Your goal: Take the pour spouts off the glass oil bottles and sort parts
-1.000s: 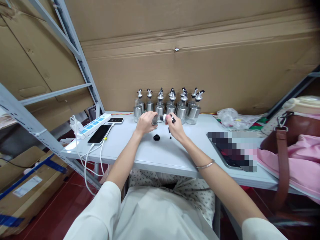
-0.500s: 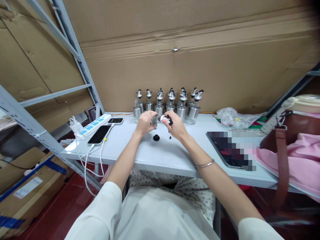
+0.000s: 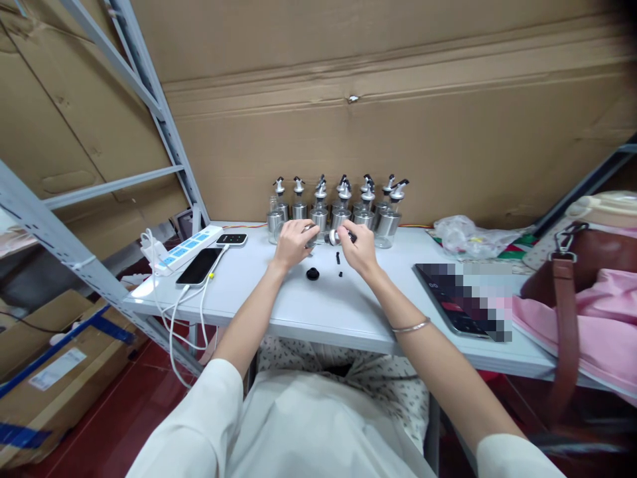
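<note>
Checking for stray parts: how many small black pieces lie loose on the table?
3: a round cap near the left hand holding a bottle, a tiny bit right of the cap, a short piece beside the right hand holding a spout. Hands may hide more.

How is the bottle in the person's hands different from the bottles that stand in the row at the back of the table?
The held bottle lies sideways above the table in the left hand; the row of bottles stands upright on it. The held bottle's pourer top is pinched by the right hand; the row's tops are untouched. Fingers hide most of the held bottle; the row shows plainly. Both look shiny metal.
</note>
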